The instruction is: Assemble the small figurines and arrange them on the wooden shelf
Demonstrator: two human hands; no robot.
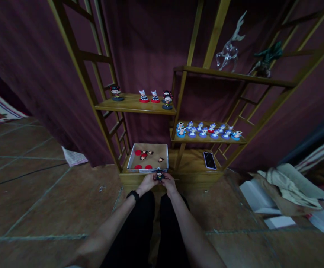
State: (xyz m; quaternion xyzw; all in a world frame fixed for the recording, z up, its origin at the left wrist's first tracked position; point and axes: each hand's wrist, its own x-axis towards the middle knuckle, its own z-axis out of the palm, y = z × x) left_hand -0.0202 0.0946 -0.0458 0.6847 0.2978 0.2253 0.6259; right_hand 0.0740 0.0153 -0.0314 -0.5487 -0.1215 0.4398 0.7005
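Observation:
A small dark-haired figurine in black clothing is held between my two hands, just in front of the shelf's bottom level. My left hand, with a black band on its wrist, grips it from the left. Fingers of my right hand close on its other side. Right behind them stands a shallow open cardboard box. Inside it lie several small figurine pieces and round red bases.
Wooden display shelves carry several dark-haired and white-eared figurines. Blue-and-white figurines crowd the right shelf, below a clear glass deer. A phone lies at bottom right. White boxes sit on the floor.

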